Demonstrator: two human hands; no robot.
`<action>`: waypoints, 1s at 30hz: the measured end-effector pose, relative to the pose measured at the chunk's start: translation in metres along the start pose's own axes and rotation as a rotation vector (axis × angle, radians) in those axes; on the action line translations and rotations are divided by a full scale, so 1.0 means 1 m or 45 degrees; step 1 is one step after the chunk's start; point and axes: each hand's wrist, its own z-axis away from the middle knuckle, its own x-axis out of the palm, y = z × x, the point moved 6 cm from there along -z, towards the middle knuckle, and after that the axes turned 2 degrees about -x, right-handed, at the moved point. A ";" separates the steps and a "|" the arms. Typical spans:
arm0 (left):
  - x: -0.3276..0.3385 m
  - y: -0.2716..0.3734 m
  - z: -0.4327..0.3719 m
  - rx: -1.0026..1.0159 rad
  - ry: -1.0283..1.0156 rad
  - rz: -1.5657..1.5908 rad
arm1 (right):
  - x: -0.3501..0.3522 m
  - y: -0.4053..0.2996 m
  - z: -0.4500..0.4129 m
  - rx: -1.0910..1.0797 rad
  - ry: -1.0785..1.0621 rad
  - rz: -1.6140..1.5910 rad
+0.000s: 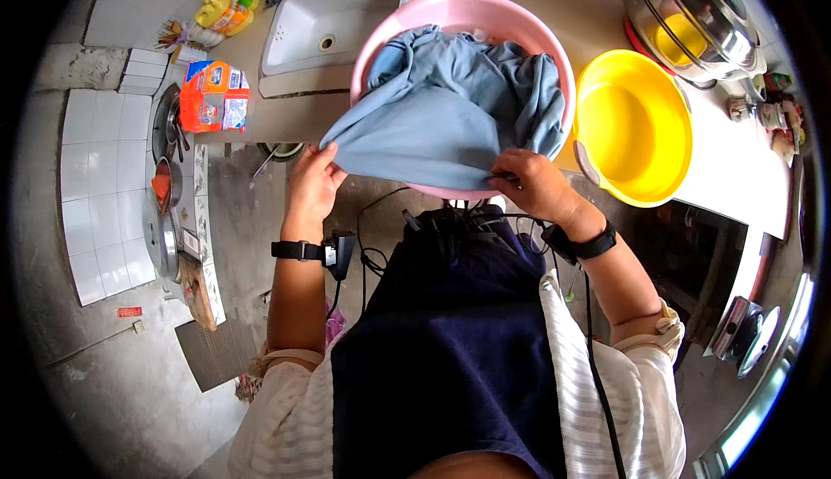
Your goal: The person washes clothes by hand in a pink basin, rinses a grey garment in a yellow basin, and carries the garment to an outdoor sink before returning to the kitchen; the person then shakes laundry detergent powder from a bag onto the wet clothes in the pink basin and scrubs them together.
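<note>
A blue-grey cloth garment [428,128] lies bunched in a pink plastic basin [464,6], its near edge drawn out over the basin's front rim. My left hand [318,177] pinches the left corner of that edge between thumb and fingers. At the right end, my right hand [532,180] grips the same edge in curled fingers. The cloth is stretched between both hands. Its folds hide most of the basin's inside.
Right of the basin stands a yellow plastic basin [639,132], with a steel pot [694,18] behind it. A white sink [341,21] is set into the counter at the back left. An orange-red package [214,97] and yellow bottles [226,8] stand left. Black cables [373,245] hang near my wrists.
</note>
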 end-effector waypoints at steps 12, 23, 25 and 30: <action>-0.016 -0.049 -0.003 -0.282 0.074 -0.171 | -0.045 -0.003 -0.044 -0.152 0.129 0.207; 0.009 -0.024 -0.008 0.014 -0.021 -0.058 | -0.036 0.088 -0.175 0.201 -0.295 1.104; 0.009 -0.016 -0.013 0.056 -0.176 0.129 | -0.038 0.116 -0.191 0.236 -0.383 1.164; -0.015 0.016 -0.001 0.148 -0.099 0.221 | -0.104 0.111 -0.239 0.318 0.027 0.240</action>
